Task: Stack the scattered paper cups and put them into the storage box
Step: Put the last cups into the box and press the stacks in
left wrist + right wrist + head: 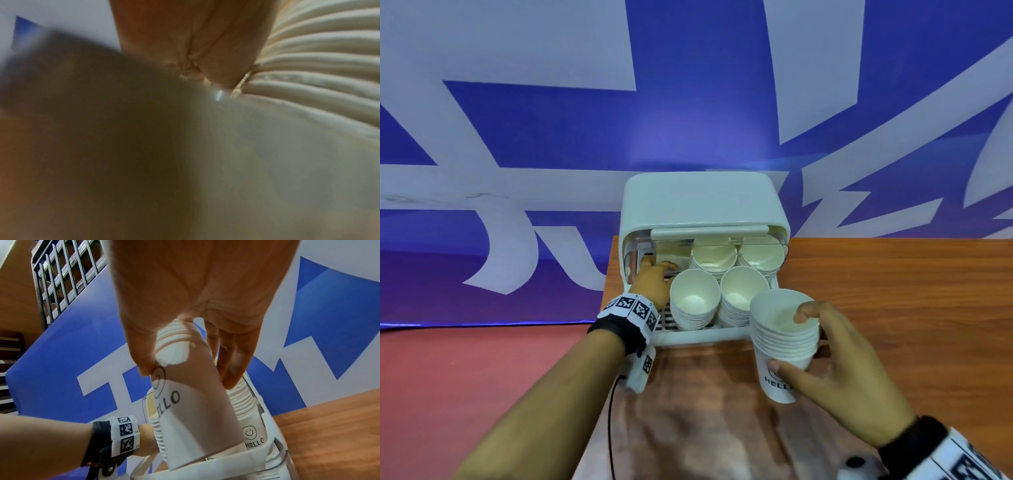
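Observation:
A white storage box (702, 198) stands with its lid raised; several stacks of white paper cups (693, 298) fill its front and right rear. My left hand (654, 274) reaches into the box's rear left corner with straight fingers, beside the front left stack. The left wrist view is blurred and shows fingers (195, 32) next to stacked cup rims (318, 56). My right hand (791, 339) grips a further stack of cups (780, 329) printed HELLO at the box's front right corner, one finger hooked over its rim. In the right wrist view this held stack (193, 410) tilts over the box's front wall (226, 464).
The box sits at the far left corner of a wooden table (893, 308), whose left edge lies just past it. A blue and white banner (688, 102) hangs close behind. Red floor (465, 377) shows to the left.

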Tool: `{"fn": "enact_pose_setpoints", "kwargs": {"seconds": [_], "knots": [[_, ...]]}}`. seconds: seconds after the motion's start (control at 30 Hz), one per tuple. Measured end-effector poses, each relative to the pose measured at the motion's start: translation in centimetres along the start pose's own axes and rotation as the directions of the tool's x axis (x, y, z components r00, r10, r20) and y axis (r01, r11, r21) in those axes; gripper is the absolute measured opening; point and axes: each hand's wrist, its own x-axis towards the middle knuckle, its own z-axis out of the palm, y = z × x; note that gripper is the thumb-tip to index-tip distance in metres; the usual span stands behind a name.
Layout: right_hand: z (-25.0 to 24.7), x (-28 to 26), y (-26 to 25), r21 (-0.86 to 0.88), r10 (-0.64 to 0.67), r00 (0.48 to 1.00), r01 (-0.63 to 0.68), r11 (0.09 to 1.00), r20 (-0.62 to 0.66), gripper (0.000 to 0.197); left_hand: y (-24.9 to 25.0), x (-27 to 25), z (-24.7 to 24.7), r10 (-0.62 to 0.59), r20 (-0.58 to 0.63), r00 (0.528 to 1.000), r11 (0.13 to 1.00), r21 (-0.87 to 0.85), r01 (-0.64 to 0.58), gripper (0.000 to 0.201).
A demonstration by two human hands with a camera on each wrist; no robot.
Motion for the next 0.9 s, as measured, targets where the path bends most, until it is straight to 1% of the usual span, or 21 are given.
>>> {"fn": "enact_pose_setpoints", "kwargs": {"seconds": [0.13,0.2,0.27,0.33,0.4,0.43,0.53,0.63,0.7,0.8,0.83,0.9], "knots": [[-0.1,-0.1,0.0,-0.009,-0.001,1.000,0.001,1.000,0.003,0.048,1.1,-2.8,-0.9,0.071,-0.096,0.993,0.993,-0.085,-0.080,0.035],[-0.1,-0.1,-0.4,0.008,-0.003,1.000,0.003,1.000,0.006,0.048,1.7,-4.6,-1.6,0.122,-0.157,0.980,0.990,-0.048,-0.131,0.032],[0.0,-0.1,-0.8,0.018,-0.012,1.000,0.012,1.000,0.005,0.048,1.9,-5.9,-2.1,0.200,-0.210,0.957,0.979,0.014,-0.202,0.026],[0.2,-0.1,-1.2,0.016,-0.010,1.000,0.010,1.000,0.007,0.050,1.9,-6.8,-2.3,0.246,-0.233,0.941,0.968,0.103,-0.228,0.022],[0.4,-0.1,-1.4,0.013,-0.008,1.000,0.008,1.000,0.013,0.051,1.8,-7.6,-2.3,0.274,-0.227,0.935,0.956,0.168,-0.240,0.023],[0.4,-0.2,-1.4,0.007,-0.011,1.000,0.011,1.000,0.016,0.051,1.9,-7.9,-2.3,0.299,-0.216,0.929,0.948,0.177,-0.264,0.026],[0.6,-0.3,-1.7,-0.021,-0.029,0.999,0.029,0.999,0.022,0.050,1.6,-8.6,-2.1,0.361,-0.187,0.914,0.909,0.288,-0.301,0.037],[0.6,-0.5,-2.1,-0.028,-0.047,0.998,0.048,0.998,0.030,0.048,1.0,-9.0,-1.9,0.416,-0.135,0.899,0.866,0.359,-0.347,0.051],[0.7,-0.6,-2.3,-0.034,-0.042,0.999,0.043,0.999,0.028,0.048,0.9,-9.6,-2.0,0.389,-0.094,0.916,0.832,0.462,-0.306,0.054],[0.8,-0.6,-2.8,-0.026,-0.040,0.999,0.041,0.999,0.031,0.048,0.9,-10.8,-2.3,0.374,-0.049,0.926,0.720,0.644,-0.257,0.051],[0.9,-0.5,-3.0,-0.020,-0.045,0.999,0.046,0.999,0.029,0.048,1.1,-11.1,-2.4,0.379,-0.036,0.925,0.692,0.674,-0.257,0.051],[1.2,-0.2,-3.4,-0.008,-0.044,0.999,0.044,0.999,0.013,0.047,1.3,-11.7,-2.7,0.383,-0.011,0.924,0.673,0.688,-0.271,0.051]]}}
